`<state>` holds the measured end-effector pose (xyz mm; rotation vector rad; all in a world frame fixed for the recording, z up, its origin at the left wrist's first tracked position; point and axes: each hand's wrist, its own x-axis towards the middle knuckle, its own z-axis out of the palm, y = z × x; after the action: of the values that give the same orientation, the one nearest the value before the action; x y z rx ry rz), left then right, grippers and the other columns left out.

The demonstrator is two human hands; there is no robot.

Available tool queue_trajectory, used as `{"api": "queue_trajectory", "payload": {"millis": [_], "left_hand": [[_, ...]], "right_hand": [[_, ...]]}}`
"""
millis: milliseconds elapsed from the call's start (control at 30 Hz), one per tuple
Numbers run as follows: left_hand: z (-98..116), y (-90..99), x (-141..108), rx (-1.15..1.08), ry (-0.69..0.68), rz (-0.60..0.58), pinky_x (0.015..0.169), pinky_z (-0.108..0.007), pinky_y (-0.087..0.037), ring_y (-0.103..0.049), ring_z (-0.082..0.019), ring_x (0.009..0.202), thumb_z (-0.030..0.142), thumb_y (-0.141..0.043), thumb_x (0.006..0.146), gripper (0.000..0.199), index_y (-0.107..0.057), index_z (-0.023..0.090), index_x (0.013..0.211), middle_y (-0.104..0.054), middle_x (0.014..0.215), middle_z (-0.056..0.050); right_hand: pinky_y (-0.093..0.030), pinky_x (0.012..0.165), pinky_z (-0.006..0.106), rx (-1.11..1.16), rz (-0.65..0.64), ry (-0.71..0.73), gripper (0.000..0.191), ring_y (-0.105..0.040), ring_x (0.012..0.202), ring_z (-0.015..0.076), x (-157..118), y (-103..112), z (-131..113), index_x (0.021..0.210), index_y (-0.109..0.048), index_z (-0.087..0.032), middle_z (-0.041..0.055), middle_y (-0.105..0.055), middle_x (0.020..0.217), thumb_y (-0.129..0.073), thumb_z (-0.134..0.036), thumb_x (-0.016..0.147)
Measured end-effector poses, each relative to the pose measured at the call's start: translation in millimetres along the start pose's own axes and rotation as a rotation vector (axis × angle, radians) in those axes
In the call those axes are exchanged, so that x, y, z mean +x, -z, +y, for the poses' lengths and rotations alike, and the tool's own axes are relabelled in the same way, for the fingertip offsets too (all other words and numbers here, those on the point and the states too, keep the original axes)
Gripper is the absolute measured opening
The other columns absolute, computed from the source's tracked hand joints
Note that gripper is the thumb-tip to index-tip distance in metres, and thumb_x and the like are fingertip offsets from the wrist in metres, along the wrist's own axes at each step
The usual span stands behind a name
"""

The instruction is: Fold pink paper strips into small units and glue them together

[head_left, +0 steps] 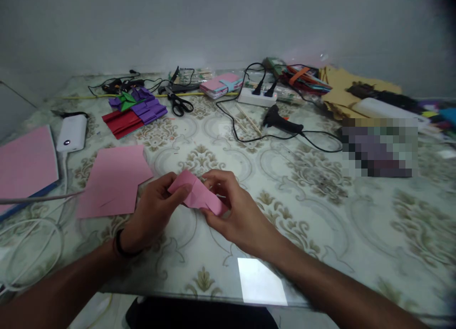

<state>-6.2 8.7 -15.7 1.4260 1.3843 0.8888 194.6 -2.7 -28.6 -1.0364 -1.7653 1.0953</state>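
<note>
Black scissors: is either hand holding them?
No, the black scissors lie on the patterned table, away from the left hand and the right hand, which both hold the folded pink paper.

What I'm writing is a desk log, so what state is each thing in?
Left hand, gripping folded paper
Right hand, gripping folded paper
Folded paper, creased
Pink sheet, flat, notched
Power bank, cable attached
Power strip, two plugs in
Glue gun, lying on its side
Scissors, lying, blades unclear

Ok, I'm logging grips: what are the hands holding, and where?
A folded pink paper: left hand at its left end, right hand at its right end.
</note>
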Motion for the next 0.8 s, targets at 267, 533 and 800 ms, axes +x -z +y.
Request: {"api": "queue_trajectory", "payload": {"millis": [267,533,800], "left_hand": [[6,2.3,-1,-0.085,-0.042,-0.070,0.063,-0.025,-0.053,-0.068,-0.015,0.063,0.038,-0.062,0.094,0.026,-0.069,0.016,0.082,-0.072,0.067,0.000],[7,2.7,-1,-0.033,-0.026,-0.124,0.067,-0.026,-0.055,-0.073,-0.017,0.070,0.039,-0.066,0.095,0.026,-0.075,0.017,0.083,-0.077,0.072,-0.001],[6,4.1,-3,-0.025,-0.024,-0.129,0.067,-0.027,-0.057,-0.076,-0.018,0.067,0.041,-0.068,0.095,0.026,-0.077,0.017,0.095,-0.079,0.072,-0.001]], "right_hand": [[-0.057,0.093,0.040,-0.222,0.049,0.222,0.034,-0.069,0.105,0.0236,2,11,-5,0.127,-0.066,-0.028,0.0066,-0.073,0.116,-0.062,-0.018,0.095],[-0.056,0.089,0.036,-0.213,0.006,0.141,0.036,-0.070,0.096,0.0208,0,15,-7,0.123,-0.072,-0.028,0.0043,-0.074,0.107,-0.063,-0.013,0.092],[-0.056,0.091,0.036,-0.245,-0.051,0.179,0.049,-0.072,0.101,0.0215,-2,20,-11,0.127,-0.071,-0.029,0.0032,-0.076,0.113,-0.060,-0.005,0.085]]}}
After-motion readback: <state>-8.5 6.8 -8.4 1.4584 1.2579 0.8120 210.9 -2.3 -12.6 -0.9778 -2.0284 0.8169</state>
